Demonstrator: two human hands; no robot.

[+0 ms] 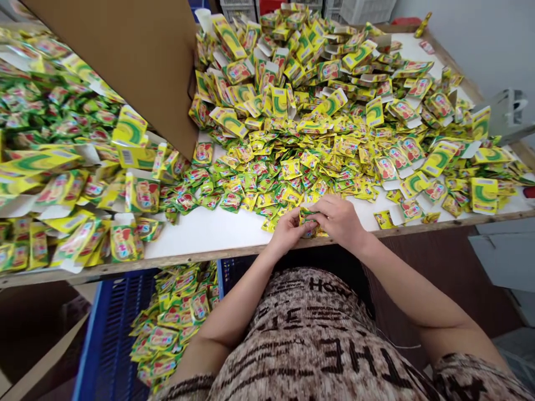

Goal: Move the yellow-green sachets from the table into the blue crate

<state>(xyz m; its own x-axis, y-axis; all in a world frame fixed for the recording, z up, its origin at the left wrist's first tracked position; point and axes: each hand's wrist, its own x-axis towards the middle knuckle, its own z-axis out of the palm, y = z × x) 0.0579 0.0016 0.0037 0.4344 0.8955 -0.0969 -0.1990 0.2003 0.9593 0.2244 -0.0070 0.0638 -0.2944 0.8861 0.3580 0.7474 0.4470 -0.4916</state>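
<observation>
Near the front edge of the table, my left hand (289, 229) and my right hand (340, 220) meet with fingertips pinched together. Between them is a small green and yellow packet (306, 214), mostly covered by the fingers. Just beyond my hands spreads a heap of small yellow and green packets (288, 170). Behind these rises a big pile of yellow and green printed boxes (276, 103), many with white flaps standing open.
A brown cardboard sheet (137, 61) stands upright on the left, dividing the heaps. More boxes (142, 192) lie left of it on the white table (200, 228). Below the table, a blue crate (112, 334) adjoins a heap of packets. White crates (368, 10) stand at the back.
</observation>
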